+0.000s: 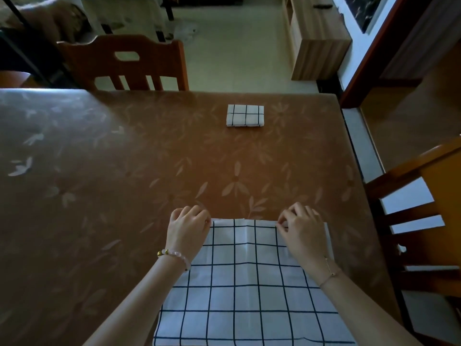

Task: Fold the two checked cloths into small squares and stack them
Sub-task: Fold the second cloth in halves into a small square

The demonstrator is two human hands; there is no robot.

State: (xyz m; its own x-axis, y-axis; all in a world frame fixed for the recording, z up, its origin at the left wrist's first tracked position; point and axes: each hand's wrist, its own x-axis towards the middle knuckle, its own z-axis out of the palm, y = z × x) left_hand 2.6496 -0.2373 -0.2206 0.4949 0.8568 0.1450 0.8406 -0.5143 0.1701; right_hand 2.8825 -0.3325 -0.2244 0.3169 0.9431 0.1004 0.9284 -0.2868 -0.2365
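Beginning with the bench (124,158) — broad, flat, covered in a glossy brown sheet printed with pale flowers, smooth enough to let fabric slide and crease cleanly. Flanked by a wooden chair (119,63) at the far side and a second chair (424,221) at the right. Then the unfolded cloth (249,295), spread flat at the near edge, presumably so that both far corners sit within easy reach: thin, limp white weave, ruled by fine dark lines into large squares, with faint old creases down and across the middle. Well apart from it, toward the far side of the bench, the folded cloth (245,115) — same check, already a small thick block a little wider than deep, likely parked there to wait for its mate. Smaller again, the left hand (188,229), fingers curled at the far left corner of the unfolded cloth, seemingly pinching it, the grip itself hidden; and the right hand (303,231), thumb and forefinger nipping the far edge near the right corner. Held wide and level, probably to keep that edge straight for a first fold. Last, a beaded bracelet (174,254) on the left wrist, a fine chain (329,270) on the right.
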